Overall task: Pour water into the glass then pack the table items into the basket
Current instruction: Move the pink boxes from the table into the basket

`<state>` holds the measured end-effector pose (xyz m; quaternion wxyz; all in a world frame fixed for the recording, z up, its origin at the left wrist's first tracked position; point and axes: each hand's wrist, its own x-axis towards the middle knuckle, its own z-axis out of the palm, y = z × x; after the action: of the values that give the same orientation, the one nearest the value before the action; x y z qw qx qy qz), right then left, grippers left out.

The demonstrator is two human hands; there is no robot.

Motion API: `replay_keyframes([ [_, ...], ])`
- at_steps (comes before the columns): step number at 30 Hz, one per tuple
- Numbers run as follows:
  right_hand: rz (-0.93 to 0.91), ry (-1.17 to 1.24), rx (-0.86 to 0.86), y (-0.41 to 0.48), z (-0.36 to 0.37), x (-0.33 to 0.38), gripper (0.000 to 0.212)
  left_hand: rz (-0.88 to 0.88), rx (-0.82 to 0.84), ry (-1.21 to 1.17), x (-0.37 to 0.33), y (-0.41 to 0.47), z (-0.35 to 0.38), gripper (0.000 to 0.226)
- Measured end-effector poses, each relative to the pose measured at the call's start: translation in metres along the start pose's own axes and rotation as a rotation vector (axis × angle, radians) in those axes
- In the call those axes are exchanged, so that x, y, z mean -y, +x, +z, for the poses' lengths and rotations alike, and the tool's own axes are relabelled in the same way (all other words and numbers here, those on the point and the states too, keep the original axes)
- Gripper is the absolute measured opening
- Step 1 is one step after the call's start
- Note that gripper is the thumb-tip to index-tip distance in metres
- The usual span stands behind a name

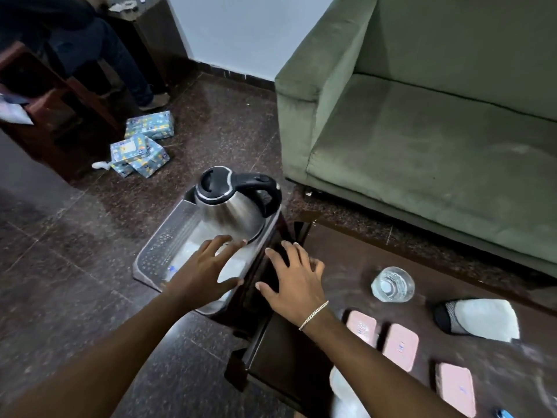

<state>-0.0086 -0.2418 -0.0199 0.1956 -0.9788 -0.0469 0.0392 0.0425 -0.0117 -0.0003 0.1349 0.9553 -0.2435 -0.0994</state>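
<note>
A: Grips?
B: Both empty. Left hand [208, 267] has its fingers spread over the basket [159, 239]. Right hand [291, 282] is splayed, palm down, over the table's [346, 251] left end; can't tell if it's touching.
A: Task things?
B: Kettle [232, 203] is upright in the basket's far end. Glass [392, 284] has water in it and sits on the table.
A: Key relation?
B: Boxes [400, 346] lie to the right of the right hand, long axes pointing away from the person. The right hand is nearer, so it likely reaches right, then carries left to the basket.

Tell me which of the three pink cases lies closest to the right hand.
The pink case beside the wrist of the right hand, partly hidden by the forearm. The middle case and the bottom-edge case lie farther off.
</note>
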Motion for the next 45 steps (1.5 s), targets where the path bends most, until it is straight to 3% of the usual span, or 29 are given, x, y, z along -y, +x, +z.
replay_keyframes([
  [21, 0.437, -0.067, -0.036, -0.205, -0.06, -0.221, 0.067, 0.349, 0.224, -0.082, -0.278, 0.066, 0.114, 0.081],
  [33, 0.391, -0.019, 0.216, -0.22, -0.005, -0.249, 0.084, 0.2, 0.471, 0.172, -0.28, 0.048, 0.178, 0.107],
  [45, 0.326, -0.094, 0.287, -0.193, 0.023, -0.251, 0.072, 0.226, 0.44, 0.216, -0.264, 0.048, 0.212, 0.104],
])
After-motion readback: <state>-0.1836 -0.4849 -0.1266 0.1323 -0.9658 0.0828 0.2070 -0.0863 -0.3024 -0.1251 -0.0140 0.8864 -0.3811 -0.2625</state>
